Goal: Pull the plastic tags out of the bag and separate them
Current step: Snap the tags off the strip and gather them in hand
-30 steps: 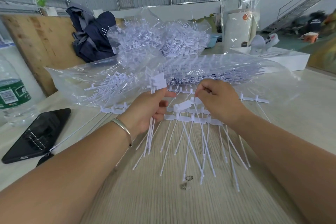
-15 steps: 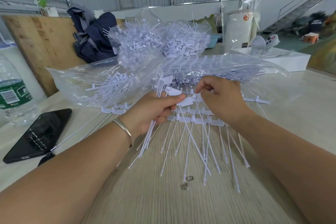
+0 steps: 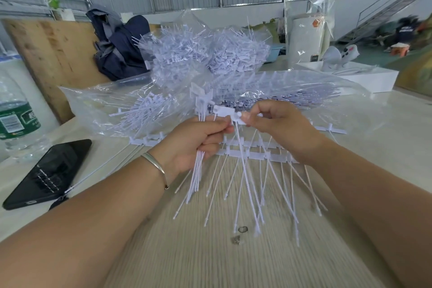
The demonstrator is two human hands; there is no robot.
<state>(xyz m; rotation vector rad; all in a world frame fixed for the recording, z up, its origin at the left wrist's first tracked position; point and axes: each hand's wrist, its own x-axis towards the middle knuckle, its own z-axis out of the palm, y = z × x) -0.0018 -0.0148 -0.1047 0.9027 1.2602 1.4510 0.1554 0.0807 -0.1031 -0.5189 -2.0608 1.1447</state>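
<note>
A clear plastic bag [image 3: 112, 110] full of white plastic tags lies across the table behind my hands, with a second heaped bag [image 3: 210, 54] further back. My left hand [image 3: 194, 140] grips a bundle of separated tags [image 3: 198, 170], their heads sticking up above my fist and their thin tails hanging down. My right hand [image 3: 278, 126] pinches the head of a single tag [image 3: 236, 117] right beside my left thumb. Under both hands a joined strip of tags [image 3: 252, 155] lies on the table, tails fanned toward me.
A black phone [image 3: 49, 173] lies on the table at the left, with a water bottle [image 3: 14, 119] behind it. A dark jacket [image 3: 117, 49] is heaped at the back left. A white box [image 3: 364, 79] and a white cylinder [image 3: 306, 42] stand at the back right.
My right hand has lifted a single tag off the strip and brought it up to my left thumb. My left hand has risen slightly with its bundle.
</note>
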